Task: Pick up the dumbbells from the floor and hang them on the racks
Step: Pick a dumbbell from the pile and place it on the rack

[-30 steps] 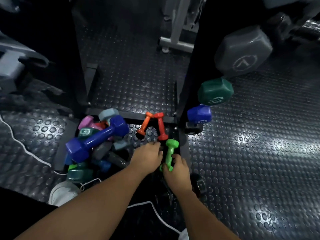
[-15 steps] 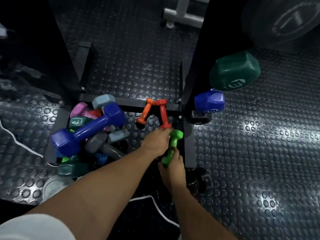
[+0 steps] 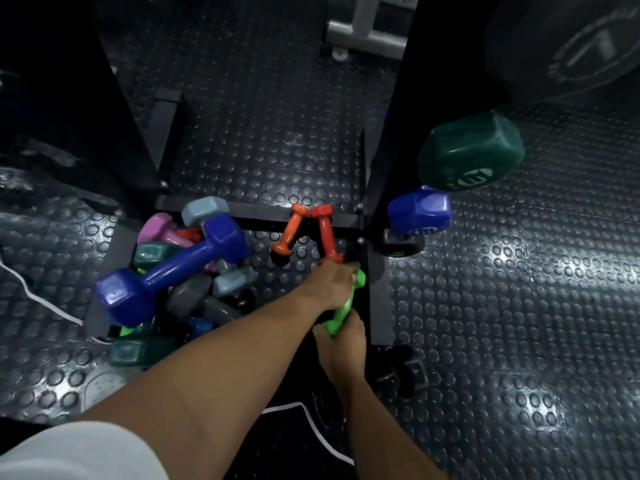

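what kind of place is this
Most likely a gym: a pile of coloured dumbbells lies on studded rubber flooring, and a green dumbbell and a blue one hang on a black rack.

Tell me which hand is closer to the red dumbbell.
Left. The left hand reaches its fingers to the lower end of the red dumbbell. The right hand sits further back, holding the bottom of the green dumbbell.

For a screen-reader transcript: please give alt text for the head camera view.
Both hands reach down over a studded gym floor: the right hand grips a small green dumbbell, and the left hand touches its upper end beside a red dumbbell. A pile of coloured dumbbells lies to the left.
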`<state>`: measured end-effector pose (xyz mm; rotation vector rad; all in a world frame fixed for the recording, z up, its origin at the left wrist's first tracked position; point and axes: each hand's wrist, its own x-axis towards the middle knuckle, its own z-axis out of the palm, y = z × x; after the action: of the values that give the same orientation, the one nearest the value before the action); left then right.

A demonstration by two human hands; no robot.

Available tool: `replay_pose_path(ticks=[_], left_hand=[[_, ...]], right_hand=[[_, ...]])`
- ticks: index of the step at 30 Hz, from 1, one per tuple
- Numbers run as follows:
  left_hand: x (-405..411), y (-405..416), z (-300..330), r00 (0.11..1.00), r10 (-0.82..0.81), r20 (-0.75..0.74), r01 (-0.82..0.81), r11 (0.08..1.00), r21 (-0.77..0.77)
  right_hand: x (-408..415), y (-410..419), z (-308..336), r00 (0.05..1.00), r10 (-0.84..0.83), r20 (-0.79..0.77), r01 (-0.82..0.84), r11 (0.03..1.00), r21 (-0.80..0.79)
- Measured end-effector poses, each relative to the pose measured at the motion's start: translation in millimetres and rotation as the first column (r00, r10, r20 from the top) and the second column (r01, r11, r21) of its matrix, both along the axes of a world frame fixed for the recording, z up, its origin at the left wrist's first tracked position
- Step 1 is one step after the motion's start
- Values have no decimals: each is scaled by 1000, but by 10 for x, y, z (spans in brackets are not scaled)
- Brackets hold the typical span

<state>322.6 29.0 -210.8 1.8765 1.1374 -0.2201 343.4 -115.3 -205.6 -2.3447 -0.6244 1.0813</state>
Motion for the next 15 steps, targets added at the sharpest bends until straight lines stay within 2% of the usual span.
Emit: replay_pose_path(ticks=[4,12,15], left_hand=[[-67,-30,63,1000,10,-8,-10,1000,-15],[-469,107,566,980,172,98,-169,985,-45],[-583,159,891,977,165,135,-164,986,-23]], right_hand=[[-10,-33,192,995,-51,-90,51,999,-6],[85,-45,759,987,147,-71,-147,989,-5],[119,-2,1090,977,210,-40,-210,978,12]])
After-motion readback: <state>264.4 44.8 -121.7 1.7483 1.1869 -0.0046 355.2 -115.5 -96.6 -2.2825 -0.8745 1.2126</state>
